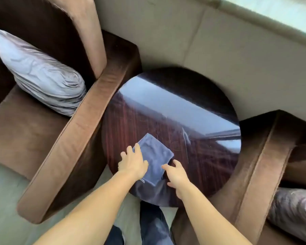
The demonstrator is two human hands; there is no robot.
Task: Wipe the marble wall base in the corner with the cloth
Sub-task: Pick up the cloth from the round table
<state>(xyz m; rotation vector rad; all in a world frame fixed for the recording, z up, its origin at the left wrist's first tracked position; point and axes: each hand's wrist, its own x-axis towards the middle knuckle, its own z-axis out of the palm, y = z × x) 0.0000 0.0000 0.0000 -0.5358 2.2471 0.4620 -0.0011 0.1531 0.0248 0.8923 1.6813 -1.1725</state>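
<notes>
A folded blue cloth (154, 156) lies on a round glossy dark wood table (192, 147) near its front edge. My left hand (132, 161) rests on the cloth's left side with fingers spread over it. My right hand (177, 174) touches the cloth's lower right edge, fingers curled around it. Beyond the table, a beige wall base (219, 50) runs under a window ledge.
A brown armchair (78, 121) with a silver cushion (41, 75) stands left of the table. A second brown armchair (265, 165) with another silver cushion (297, 211) stands to the right. My jeans-clad legs (152, 225) show below over pale floor.
</notes>
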